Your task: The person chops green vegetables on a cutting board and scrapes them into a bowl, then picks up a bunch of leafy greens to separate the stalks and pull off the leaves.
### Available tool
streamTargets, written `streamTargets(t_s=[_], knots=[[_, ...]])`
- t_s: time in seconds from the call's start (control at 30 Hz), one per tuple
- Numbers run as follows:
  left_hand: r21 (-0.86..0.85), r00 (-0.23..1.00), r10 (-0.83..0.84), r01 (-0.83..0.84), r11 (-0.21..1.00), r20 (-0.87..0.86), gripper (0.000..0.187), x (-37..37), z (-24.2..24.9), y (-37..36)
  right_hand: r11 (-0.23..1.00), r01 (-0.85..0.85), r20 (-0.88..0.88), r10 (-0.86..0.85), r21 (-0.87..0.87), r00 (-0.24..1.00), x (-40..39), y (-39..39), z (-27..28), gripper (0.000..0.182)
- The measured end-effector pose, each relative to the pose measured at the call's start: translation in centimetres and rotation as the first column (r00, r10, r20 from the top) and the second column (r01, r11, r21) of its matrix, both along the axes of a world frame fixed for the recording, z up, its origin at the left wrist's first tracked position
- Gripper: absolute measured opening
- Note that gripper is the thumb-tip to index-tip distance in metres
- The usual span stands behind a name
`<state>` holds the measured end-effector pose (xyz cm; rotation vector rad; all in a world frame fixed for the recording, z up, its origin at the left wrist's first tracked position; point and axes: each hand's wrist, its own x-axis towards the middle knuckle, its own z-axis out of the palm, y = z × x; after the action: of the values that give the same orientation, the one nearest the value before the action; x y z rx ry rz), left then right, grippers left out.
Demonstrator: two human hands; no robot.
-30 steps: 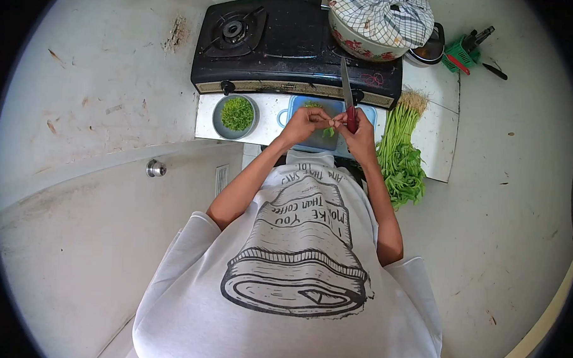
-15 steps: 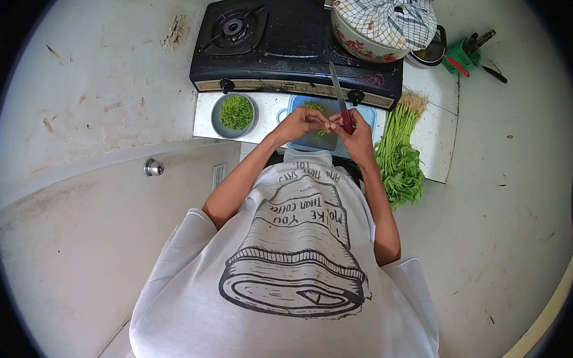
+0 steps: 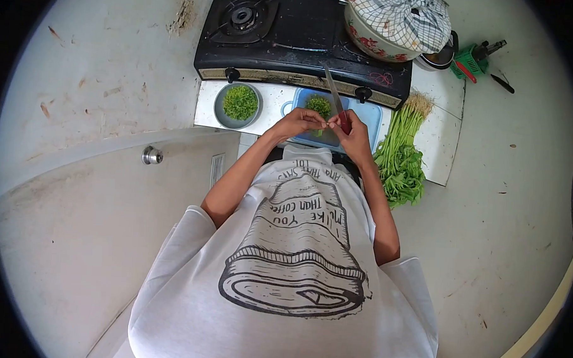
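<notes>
Over a blue cutting board (image 3: pixel 371 119) my two hands meet at the fingertips. My right hand (image 3: pixel 356 136) is closed on a knife (image 3: pixel 335 92) with a dark red handle, its blade pointing up and away toward the stove. My left hand (image 3: pixel 297 124) is pinched at the fingertips against the right one; what lies between them is too small to make out. Chopped greens (image 3: pixel 318 104) sit on the board just beyond my left hand. A grey bowl (image 3: pixel 218 113) left of the board holds finely cut greens (image 3: pixel 240 102).
A bunch of leafy stalks with roots (image 3: pixel 402 142) lies right of the board. Behind stands a black gas stove (image 3: pixel 304 28) bearing a floral pot (image 3: pixel 374 44) under a checked cloth (image 3: pixel 405 19). A green basket (image 3: pixel 468 63) with utensils and a small black knife (image 3: pixel 503 84) are far right.
The view has shifted slightly, so the stove and bowl appear higher. My hands stay together at the fingertips; the knife blade tilts a little more leftward, and more of the chopped greens shows.
</notes>
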<state>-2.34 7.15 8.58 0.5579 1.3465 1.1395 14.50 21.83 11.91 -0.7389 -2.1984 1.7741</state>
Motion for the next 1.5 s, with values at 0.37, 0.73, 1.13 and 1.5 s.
streamTargets(t_s=[0.37, 0.73, 1.13, 1.5], knots=[[-0.028, 0.704, 0.134, -0.213, 0.977, -0.698, 0.015, -0.1, -5.0, -4.8, 0.968, -0.185, 0.285, 0.132, 0.17, 0.949, 1.6, -2.4, -5.4, 0.032], [0.041, 0.243, 0.058, -0.073, 0.996, -0.968, 0.013, -0.3, -7.1, -4.1, 0.931, -0.304, 0.362, 0.218, 0.2, 0.906, 2.6, -4.5, -8.3, 0.04], [0.089, 0.56, 0.277, -0.339, 0.936, -0.781, 0.009, -0.3, -6.6, -4.9, 0.968, -0.184, 0.303, 0.126, 0.169, 0.945, 3.3, -4.6, -9.1, 0.04], [0.152, 0.304, 0.191, -0.146, 0.978, -0.933, 0.007, 0.7, -8.5, -3.5, 0.953, -0.238, 0.359, 0.158, 0.189, 0.92, 2.9, -4.4, -9.0, 0.037]])
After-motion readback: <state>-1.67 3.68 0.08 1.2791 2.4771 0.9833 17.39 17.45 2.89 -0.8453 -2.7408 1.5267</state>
